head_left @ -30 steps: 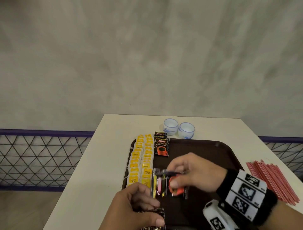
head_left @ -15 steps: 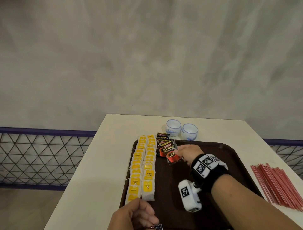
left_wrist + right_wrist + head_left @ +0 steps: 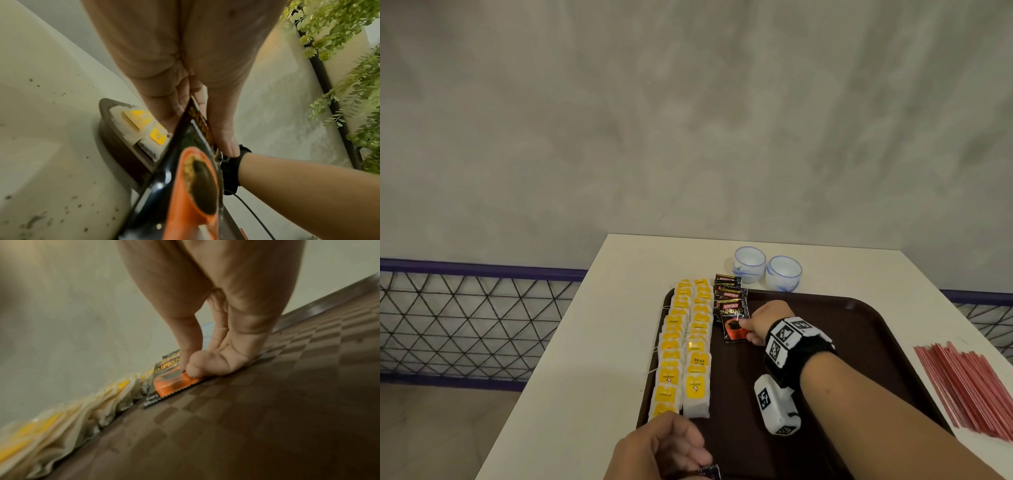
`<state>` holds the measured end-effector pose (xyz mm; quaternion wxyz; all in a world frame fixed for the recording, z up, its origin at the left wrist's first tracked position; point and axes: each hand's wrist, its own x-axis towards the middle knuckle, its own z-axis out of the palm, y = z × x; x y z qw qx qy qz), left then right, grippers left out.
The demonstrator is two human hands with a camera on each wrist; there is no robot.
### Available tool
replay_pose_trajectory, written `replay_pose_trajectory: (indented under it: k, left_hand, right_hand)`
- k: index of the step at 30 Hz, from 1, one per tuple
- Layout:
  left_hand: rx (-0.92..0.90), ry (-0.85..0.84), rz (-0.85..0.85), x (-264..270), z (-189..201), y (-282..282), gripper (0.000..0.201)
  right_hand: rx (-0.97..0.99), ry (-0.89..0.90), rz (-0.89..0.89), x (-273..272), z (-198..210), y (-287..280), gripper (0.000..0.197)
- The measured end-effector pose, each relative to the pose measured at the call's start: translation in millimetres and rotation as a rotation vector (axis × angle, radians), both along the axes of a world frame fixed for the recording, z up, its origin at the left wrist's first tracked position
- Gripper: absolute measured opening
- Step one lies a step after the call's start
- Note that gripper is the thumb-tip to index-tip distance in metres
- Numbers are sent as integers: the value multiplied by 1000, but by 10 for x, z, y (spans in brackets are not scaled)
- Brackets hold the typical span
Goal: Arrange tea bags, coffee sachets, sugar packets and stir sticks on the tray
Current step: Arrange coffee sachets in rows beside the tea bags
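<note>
— What are we working on?
— A pale worktop [image 3: 592,342] against a grey wall, with a brown tray [image 3: 859,329] on it.
— And in the tray?
— Two rows of tea bags [image 3: 688,342] along its left edge; beside them overlapped coffee sachets [image 3: 731,301]. Our right hand [image 3: 763,320] pinches the nearest sachet [image 3: 734,325]; our left hand [image 3: 664,448] grips spare sachets [image 3: 191,186] at the tray's near edge.
— Around it?
— Two cups [image 3: 767,269] behind the tray, red stir sticks [image 3: 969,387] to its right.

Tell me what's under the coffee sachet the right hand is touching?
The front coffee sachet overlaps another sachet behind it and lies on the tray. Anything else beneath is covered.
</note>
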<state>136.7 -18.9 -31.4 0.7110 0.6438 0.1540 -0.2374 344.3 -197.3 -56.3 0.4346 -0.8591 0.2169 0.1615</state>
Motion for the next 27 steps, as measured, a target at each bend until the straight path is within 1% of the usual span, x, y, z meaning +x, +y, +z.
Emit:
replay_pose_trajectory:
  k: [1,2,3,4,5,6,8,10,11,13,16,18,19,21,23,26,27]
  left_hand:
    - [0,-49,-31,-3,54,-11,25]
    - [64,-104,-71,-24,76,-3,52]
    - [133,-154,-95,-21,70,1,73]
    - [185,-213,-86,-26,95,-15,77]
    - [238,-273,-79,-27,116,-27,72]
    - [269,-304,-56,-16,165,-51,63]
    - [296,-385,27,25,209,-52,51]
    - [270,-446,122,73,185,-50,48]
    - [260,-475,153,89,182,-58,47]
    - [252,-510,168,93,188,-97,47]
    - [250,-519,167,84,189,-180,44]
    - [281,-519,176,84,151,-198,42]
    - [297,-518,190,81,138,-190,41]
    - [308,-520,240,71,115,-156,40]
    - [322,-511,274,58,84,-126,38]
    - [331,-481,266,35,56,-102,25]
    - [338,-474,251,30,54,-96,26]
  right_hand:
    - [-20,-23,19,-34,19,6,24]
    - [-49,-80,47,-86,41,-1,25]
    - [-57,-151,87,-159,79,1,25]
    - [-17,-212,135,-259,127,5,24]
    - [73,-251,207,-382,198,13,22]
    - [195,-254,316,-527,275,21,17]
    - [437,-161,588,-872,424,6,9]
    - [584,-52,813,-1198,523,-60,17]
    - [611,-22,865,-1322,540,-92,23]
    - [609,-24,845,-1488,524,-142,28]
    - [580,-77,771,-1574,480,-195,20]
    - [498,-145,727,-1495,452,-272,19]
    - [435,-199,674,-1411,440,-315,19]
    - [311,-274,508,-1154,398,-425,16]
    - [217,-263,371,-851,331,-498,13]
    - [61,-199,322,-473,194,-430,17]
    - [13,-186,306,-384,147,-380,20]
